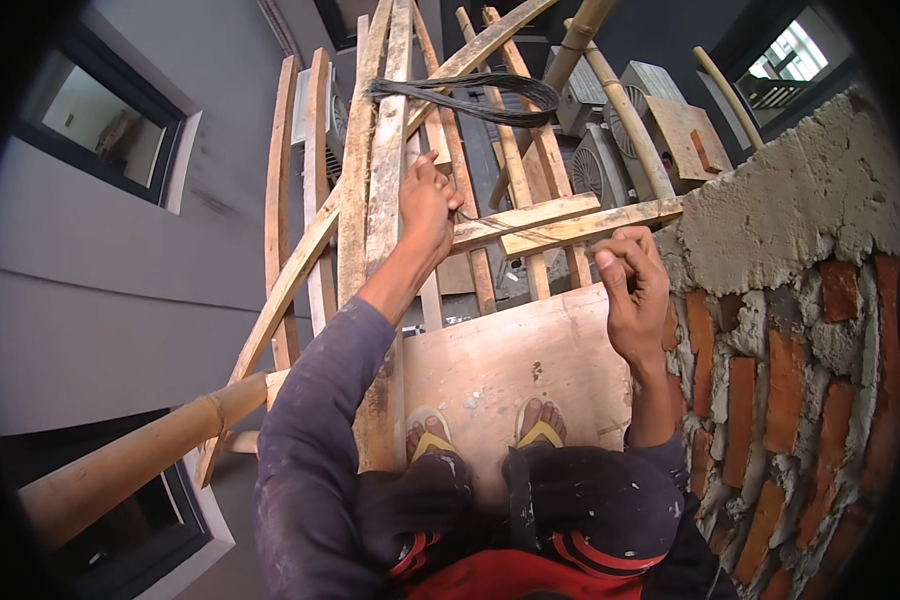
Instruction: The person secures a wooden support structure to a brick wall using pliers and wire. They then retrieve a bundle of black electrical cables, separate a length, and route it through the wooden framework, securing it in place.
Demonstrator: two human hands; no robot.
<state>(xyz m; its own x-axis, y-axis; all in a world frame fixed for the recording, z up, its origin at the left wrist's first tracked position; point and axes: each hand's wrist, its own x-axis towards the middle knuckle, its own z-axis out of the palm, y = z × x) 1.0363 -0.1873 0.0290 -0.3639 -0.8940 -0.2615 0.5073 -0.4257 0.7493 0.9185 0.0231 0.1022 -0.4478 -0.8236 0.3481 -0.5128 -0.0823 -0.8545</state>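
A thin dark wire (480,218) stretches between my hands in front of two light wooden battens (555,232). My left hand (430,210) is closed, its curled fingers gripping the wire beside the upright timbers. My right hand (638,290), close to the brick wall, is closed too, thumb and forefinger pinched together at the wire's other side. The wire is so thin that its full run cannot be made out. Just beyond my left hand, a looped bundle of black wire (470,95) hangs over the upright timbers (398,130).
My sandalled feet stand on a plywood board (510,350). A brick wall (770,400) with rough mortar rises at right. Bamboo poles (150,455) and a slanting timber (290,275) cross at left. Beyond the frame stand outdoor fan units (595,165), with ground showing far below.
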